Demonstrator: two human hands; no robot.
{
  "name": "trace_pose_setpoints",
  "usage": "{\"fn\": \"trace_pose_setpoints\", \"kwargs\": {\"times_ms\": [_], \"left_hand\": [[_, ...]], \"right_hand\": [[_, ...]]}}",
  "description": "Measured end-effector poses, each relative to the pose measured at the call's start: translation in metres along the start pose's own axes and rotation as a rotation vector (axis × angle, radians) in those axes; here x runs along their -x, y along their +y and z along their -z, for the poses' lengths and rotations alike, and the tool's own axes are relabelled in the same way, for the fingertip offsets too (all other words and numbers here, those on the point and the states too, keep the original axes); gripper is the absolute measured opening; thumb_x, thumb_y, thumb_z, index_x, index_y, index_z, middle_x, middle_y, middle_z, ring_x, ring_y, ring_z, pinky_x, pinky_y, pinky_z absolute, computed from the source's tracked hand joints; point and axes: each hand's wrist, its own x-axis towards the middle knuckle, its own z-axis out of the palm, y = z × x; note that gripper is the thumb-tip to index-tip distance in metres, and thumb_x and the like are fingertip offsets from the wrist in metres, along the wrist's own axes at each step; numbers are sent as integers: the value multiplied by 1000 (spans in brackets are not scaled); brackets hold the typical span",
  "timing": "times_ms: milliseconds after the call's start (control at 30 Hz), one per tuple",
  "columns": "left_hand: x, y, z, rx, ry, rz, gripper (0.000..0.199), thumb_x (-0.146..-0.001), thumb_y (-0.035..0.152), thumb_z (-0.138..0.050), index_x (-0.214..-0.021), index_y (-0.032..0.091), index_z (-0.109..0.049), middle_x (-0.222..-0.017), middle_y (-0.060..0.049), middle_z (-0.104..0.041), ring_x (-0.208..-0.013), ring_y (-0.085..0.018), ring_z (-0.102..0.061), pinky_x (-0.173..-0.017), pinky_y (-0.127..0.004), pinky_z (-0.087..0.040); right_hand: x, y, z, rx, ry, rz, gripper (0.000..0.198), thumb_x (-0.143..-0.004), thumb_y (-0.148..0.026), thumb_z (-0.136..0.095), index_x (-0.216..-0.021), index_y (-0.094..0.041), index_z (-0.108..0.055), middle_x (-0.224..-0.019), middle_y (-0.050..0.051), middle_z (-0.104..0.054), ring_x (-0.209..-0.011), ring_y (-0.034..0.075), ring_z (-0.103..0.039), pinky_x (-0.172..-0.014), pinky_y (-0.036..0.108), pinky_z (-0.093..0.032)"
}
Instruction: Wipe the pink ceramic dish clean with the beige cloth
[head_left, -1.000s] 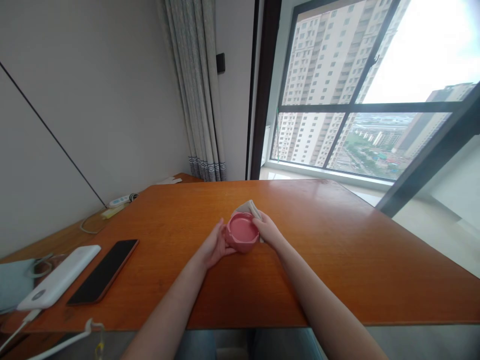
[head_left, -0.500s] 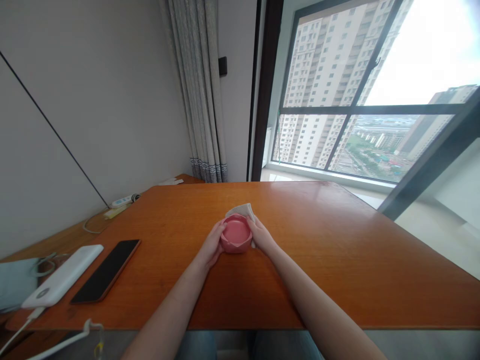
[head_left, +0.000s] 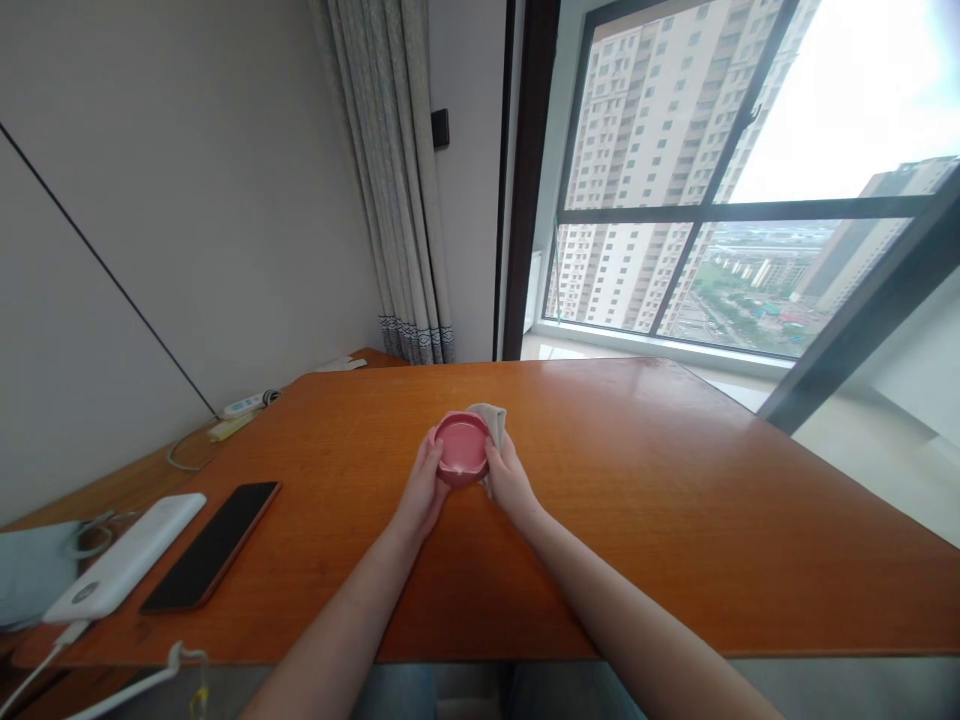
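Note:
A shallow pink bowl (head_left: 461, 445) with a faceted rim is held between my two hands over the middle of the table. Its inside faces up and toward me. My left hand (head_left: 422, 489) is closed on the bowl's left side, thumb near the rim. My right hand (head_left: 511, 480) grips the right side, with a light grey cloth (head_left: 491, 420) bunched between it and the bowl. Part of the cloth sticks up behind the rim; the rest is hidden by the bowl and fingers.
On the orange-brown wooden table (head_left: 675, 520), a black phone (head_left: 214, 545) and a white power bank (head_left: 127, 555) with a plugged-in cable lie at left. A power strip (head_left: 246, 405) rests by the wall. A window (head_left: 675, 215) stands behind at right, a grey curtain (head_left: 397, 200) beside it.
Both hands have moved the bowl slightly left and away from me, and its tilt has changed. The cloth has shifted from behind the bowl toward its right side.

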Motion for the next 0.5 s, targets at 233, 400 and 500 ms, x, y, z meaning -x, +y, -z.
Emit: {"fn": "trace_pose_setpoints", "kwargs": {"times_ms": [233,400,500], "left_hand": [[6,12,3,12,-244,330,52,-85,50,-51,-129,22,-49,-132,-11,-52,-116,-25,-53,-90,-39,-49],[5,16,14,-199,-214,477,50,-83,47,-56,-125,20,-54,-124,-12,-59,-97,-23,-63,-71,-32,-55],[3,11,16,-247,-107,426,47,-79,41,-62,-121,20,-57,-119,-12,-62,-89,-21,-64,-63,-27,-54]], "right_hand": [[-15,-17,30,195,-98,-3,38,-78,-26,-46,-113,-22,-59,-116,3,-63,-111,23,-54,-101,37,-38],[-16,-32,38,239,-390,-88,30,-80,-29,-50,-107,-23,-63,-111,1,-66,-107,23,-57,-98,38,-40],[-14,-26,34,178,-402,-106,31,-83,-37,-50,-108,-25,-63,-112,2,-66,-106,23,-58,-96,37,-42]]}}
